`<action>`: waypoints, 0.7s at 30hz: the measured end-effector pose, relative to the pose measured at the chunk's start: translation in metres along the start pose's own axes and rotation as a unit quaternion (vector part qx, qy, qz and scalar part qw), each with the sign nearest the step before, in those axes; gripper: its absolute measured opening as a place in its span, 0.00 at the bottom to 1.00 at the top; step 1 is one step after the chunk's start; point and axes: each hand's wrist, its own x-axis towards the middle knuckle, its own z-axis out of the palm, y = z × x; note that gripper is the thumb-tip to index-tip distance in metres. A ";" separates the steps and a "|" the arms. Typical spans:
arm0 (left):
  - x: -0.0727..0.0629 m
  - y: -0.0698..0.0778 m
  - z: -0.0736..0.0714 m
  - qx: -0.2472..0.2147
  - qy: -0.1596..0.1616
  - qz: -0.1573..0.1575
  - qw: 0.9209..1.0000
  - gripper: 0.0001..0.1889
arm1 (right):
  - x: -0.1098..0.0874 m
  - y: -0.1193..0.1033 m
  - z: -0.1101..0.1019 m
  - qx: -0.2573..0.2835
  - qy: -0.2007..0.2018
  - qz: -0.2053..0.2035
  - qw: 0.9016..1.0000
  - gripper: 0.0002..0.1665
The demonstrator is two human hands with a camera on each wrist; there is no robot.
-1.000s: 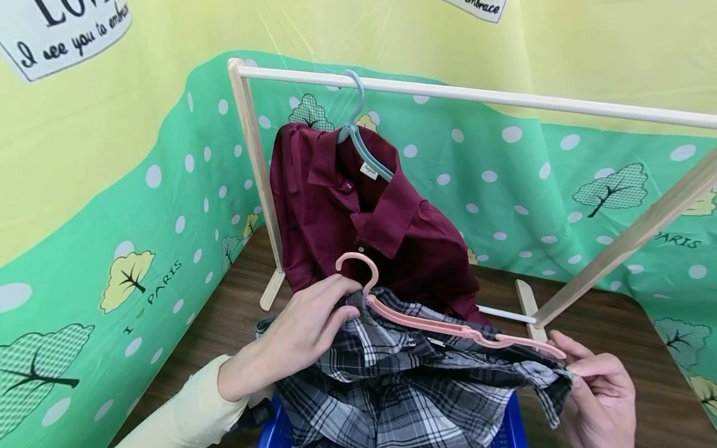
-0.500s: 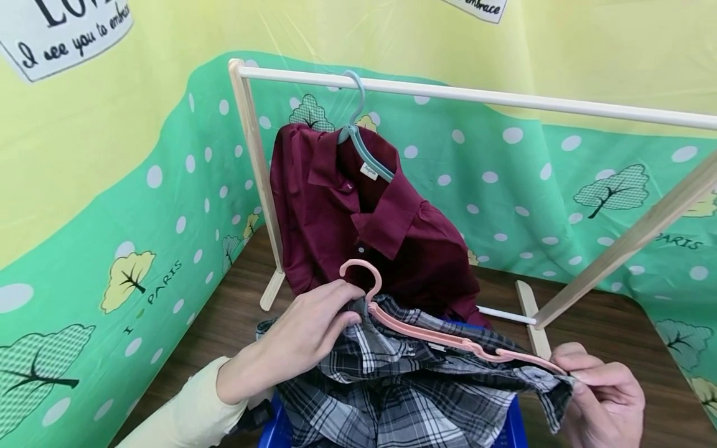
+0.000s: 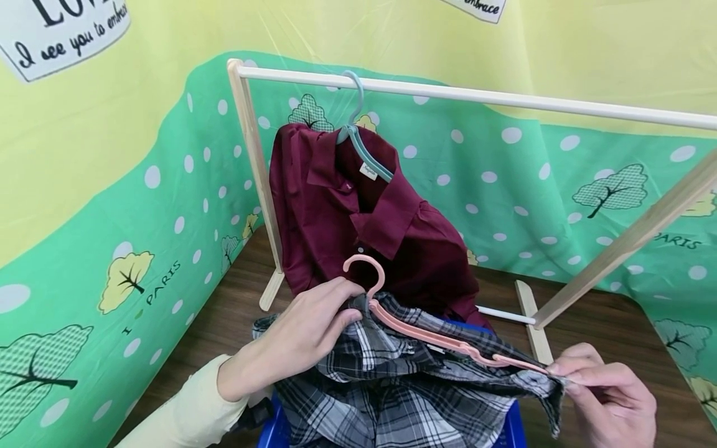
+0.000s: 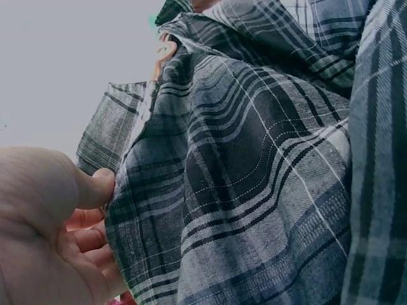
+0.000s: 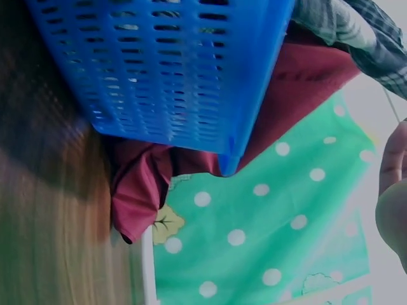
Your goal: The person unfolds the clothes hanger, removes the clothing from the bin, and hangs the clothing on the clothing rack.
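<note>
A black, grey and white plaid shirt [image 3: 386,398] lies bunched in front of me, with a pink hanger [image 3: 426,331] along its collar and the hook standing up. My left hand [image 3: 297,330] pinches the collar fabric beside the hook's base. In the left wrist view, its thumb [image 4: 95,187] presses on the shirt's edge. At the hanger's right end, my right hand [image 3: 610,389] pinches the shirt's edge between thumb and fingers, right at the hanger's tip. The hanger's left arm is hidden by cloth and my left hand.
Behind, a maroon shirt [image 3: 325,236] on a teal hanger [image 3: 366,154] hangs from the white bar [image 3: 476,96] of a wooden rack. A blue basket [image 5: 159,82] stands under the plaid shirt on the dark wooden table [image 3: 218,311]. Patterned cloth [image 3: 487,199] surrounds the table.
My right hand has moved right and slightly down. The hanger's right end has dropped a little and the hook has shifted slightly right. My left hand has stayed nearly in place.
</note>
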 end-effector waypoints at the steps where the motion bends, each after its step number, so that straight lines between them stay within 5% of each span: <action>1: 0.000 0.001 0.000 0.001 0.001 0.002 1.000 0.12 | 0.001 -0.002 -0.001 -0.011 -0.008 0.004 1.000 0.07; 11: 0.005 0.004 -0.001 -0.014 0.018 -0.004 1.000 0.11 | 0.012 -0.016 0.004 -0.106 -0.057 0.030 0.992 0.07; 21: 0.007 0.004 0.001 -0.025 0.024 -0.009 0.999 0.11 | 0.015 -0.018 -0.003 -0.131 -0.119 0.057 0.983 0.08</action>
